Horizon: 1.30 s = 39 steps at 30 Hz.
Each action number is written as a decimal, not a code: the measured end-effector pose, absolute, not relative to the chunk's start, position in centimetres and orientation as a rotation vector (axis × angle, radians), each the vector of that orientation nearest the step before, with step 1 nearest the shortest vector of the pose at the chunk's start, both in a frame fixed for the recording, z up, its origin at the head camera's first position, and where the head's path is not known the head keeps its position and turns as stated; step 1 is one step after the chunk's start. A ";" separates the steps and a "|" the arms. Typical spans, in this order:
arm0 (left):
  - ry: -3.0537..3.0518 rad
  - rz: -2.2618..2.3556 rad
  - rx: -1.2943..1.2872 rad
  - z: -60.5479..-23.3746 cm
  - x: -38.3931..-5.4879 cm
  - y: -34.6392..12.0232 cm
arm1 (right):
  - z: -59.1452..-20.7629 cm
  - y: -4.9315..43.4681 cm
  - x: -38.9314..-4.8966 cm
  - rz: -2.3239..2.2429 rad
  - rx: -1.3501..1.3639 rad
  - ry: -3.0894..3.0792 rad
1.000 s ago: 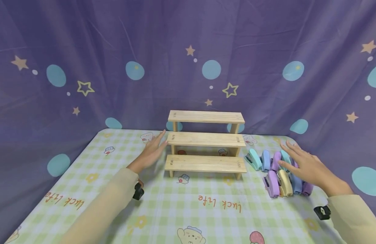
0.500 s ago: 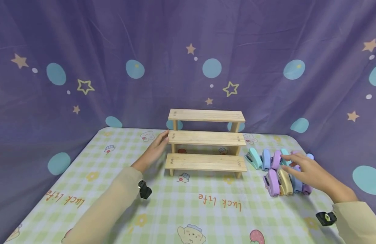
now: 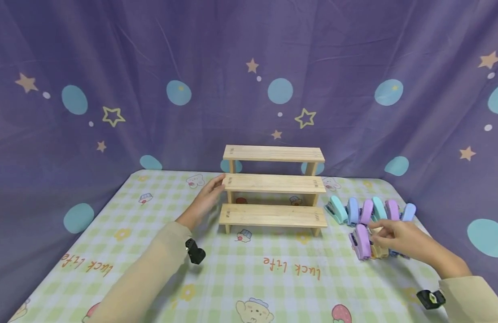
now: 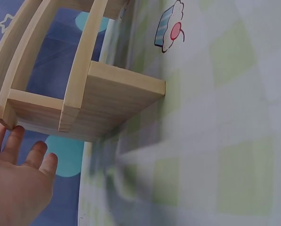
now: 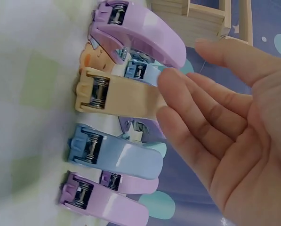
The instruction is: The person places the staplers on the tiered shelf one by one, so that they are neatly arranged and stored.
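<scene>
- The left hand (image 3: 202, 202) rests its fingertips against the left end of the rack's middle shelf, fingers nearly straight and loose.
- The rack (image 3: 275, 184) stands on the table (image 3: 216, 282), its three shelves running left to right.
- Right of it stands a back row of staplers (image 3: 366, 211).
- In front, a lavender stapler (image 3: 363, 242) tilts beside the yellow stapler (image 5: 131, 94), whose long axis runs from spring end at the table to tip at the fingers, pointing away from the cloth.
- The right hand (image 3: 406, 240) bends loosely about that tip, thumb apart, ungrasped; contact is unclear.
- Past yellow come a blue stapler (image 5: 126, 157) and a purple stapler (image 5: 112, 205), roughly parallel.
</scene>
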<state>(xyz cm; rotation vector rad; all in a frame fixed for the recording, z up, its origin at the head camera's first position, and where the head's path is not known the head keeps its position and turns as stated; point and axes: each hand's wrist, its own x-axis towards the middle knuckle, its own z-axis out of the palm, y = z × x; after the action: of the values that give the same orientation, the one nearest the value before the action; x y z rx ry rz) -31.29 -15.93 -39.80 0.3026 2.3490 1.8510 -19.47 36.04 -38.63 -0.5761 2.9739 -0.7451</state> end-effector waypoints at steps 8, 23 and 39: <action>2.222 1.980 0.272 -39.6 -31.0 -15.6 | -39.7 35.6 -19.6 -0.885 -0.546 2.778; 1.998 2.238 0.284 -40.7 -31.3 -15.2 | -40.8 34.5 -19.6 -0.836 -0.400 2.775; 1.938 2.267 0.260 -40.7 -31.3 -15.3 | -40.2 34.0 -19.9 -0.813 -0.484 2.867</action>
<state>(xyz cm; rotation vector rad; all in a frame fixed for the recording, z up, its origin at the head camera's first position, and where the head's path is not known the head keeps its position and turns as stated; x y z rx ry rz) -31.28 -15.27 -40.75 0.2601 1.9384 2.2674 -19.94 33.96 -40.17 -0.4844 2.8669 -0.8131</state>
